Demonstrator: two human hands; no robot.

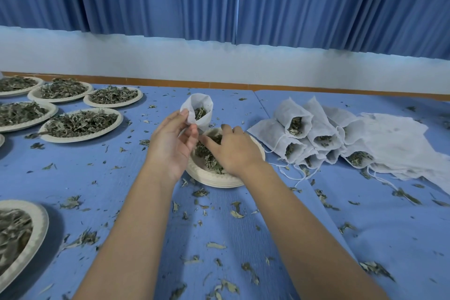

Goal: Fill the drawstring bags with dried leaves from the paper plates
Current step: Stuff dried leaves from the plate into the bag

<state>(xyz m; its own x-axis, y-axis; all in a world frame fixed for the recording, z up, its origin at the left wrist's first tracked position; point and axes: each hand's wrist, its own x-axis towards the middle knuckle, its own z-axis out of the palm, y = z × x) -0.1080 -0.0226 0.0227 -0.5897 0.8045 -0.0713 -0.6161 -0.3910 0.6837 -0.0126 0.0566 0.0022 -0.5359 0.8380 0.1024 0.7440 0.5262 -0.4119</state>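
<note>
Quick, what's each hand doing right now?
Left hand: pinches the drawstring bag by its rim.
Right hand: fingers down in the dried leaves on the paper plate; a grip cannot be told.

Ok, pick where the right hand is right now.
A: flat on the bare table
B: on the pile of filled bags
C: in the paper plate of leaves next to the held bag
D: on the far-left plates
C: the right hand is down among the dried leaves in the paper plate, while the left hand holds the open drawstring bag just beyond it.
</note>
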